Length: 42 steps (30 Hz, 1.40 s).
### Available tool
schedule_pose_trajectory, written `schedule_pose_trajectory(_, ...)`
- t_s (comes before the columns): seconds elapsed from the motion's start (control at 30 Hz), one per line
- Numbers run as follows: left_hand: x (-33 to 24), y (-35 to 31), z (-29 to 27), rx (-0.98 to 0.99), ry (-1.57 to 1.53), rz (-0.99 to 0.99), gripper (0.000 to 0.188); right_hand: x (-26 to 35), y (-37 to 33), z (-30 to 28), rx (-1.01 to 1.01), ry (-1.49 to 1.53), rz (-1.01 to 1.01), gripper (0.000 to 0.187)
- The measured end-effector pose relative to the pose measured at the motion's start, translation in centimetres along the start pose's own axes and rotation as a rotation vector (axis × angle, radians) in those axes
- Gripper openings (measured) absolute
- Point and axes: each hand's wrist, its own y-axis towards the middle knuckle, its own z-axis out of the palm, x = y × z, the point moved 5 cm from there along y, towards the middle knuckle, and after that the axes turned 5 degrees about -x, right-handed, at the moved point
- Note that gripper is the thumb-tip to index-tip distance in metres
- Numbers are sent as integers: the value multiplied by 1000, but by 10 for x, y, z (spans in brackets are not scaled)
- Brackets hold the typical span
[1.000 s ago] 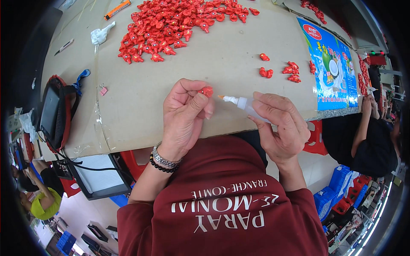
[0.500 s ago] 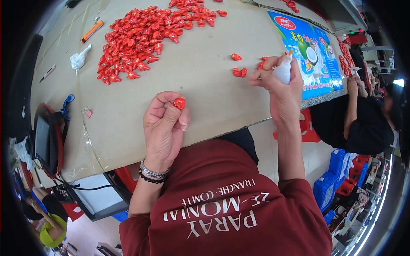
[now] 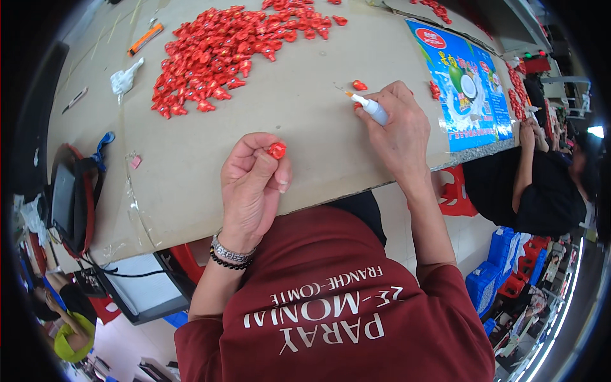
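Between the thumb and fingertips of my left hand (image 3: 253, 181) is a small red plastic piece (image 3: 277, 150), held just above the table near its front edge. My right hand (image 3: 402, 127) is closed round a small white squeeze bottle (image 3: 375, 112) with an orange-based needle tip, which points away to the upper left. Close to that tip lies a loose red piece (image 3: 359, 85); another is partly hidden by the bottle and fingers. A big heap of similar red pieces (image 3: 210, 54) covers the far left middle of the table.
On the table (image 3: 305, 146) lie an orange utility knife (image 3: 145, 39), a white crumpled bag-like item (image 3: 125, 77), a thin pen-like tool (image 3: 75, 100) and a blue printed sheet (image 3: 455, 83). A black bag (image 3: 71, 197) sits at the left edge. A co-worker in black (image 3: 519, 181) works at the right.
My right hand has turned the bottle from upright to tilted, its needle now pointing left, and has shifted slightly left. The left hand keeps the red piece, almost in place.
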Motion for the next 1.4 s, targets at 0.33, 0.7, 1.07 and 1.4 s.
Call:
schedule_pose_trajectory(0.33,1,0,-5,3,-90,20,25,17,-21,6,-22,-24,-56,14)
schedule_pose_trajectory(0.7,1,0,-1,-38,-43,-21,26,24,-22,21,247,975,437,23)
schedule_pose_trajectory(1.07,0,-1,2,-47,-71,-23,30,40,-25,34,339,1372,639,18)
schedule_pose_trajectory(1.4,2,-3,3,-58,-80,-67,32,40,-27,32,239,1247,555,16)
